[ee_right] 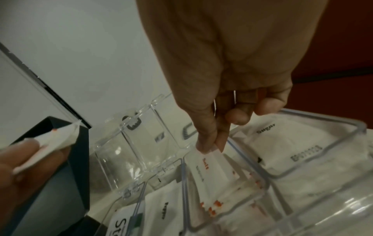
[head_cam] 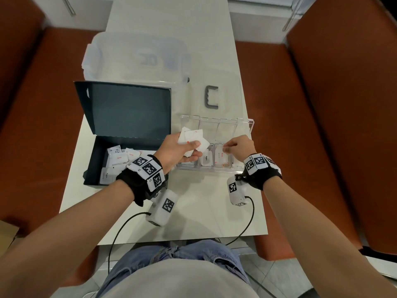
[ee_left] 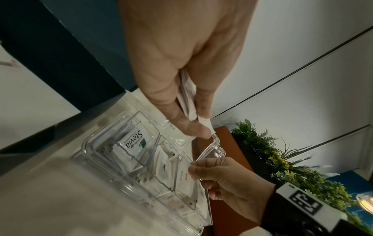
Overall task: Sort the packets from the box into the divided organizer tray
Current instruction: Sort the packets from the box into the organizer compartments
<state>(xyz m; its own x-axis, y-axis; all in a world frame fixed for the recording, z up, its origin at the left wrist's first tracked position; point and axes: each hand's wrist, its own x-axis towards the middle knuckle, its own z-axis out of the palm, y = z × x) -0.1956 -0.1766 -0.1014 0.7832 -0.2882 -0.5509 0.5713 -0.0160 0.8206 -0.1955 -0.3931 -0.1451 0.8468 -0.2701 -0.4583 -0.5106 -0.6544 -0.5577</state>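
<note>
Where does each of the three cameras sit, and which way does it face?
Head: on the head, facing down at table, box and tray; both forearms show.
Left wrist: along the left hand gripping packets, toward the tray.
Right wrist: along the right hand pinching a salt packet.
Shared: both wrist views show the tray.

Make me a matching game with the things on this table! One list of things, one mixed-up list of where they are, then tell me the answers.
Things:
1. salt packet
2. bunch of packets
3. grey handle
4. Stevia packet

Places:
A. lying on the table beyond the organizer tray
B. pinched by the right hand over a tray compartment
C. lying in a tray compartment
D. held in the left hand

Pairs: 1-B, 2-D, 3-A, 4-C
</note>
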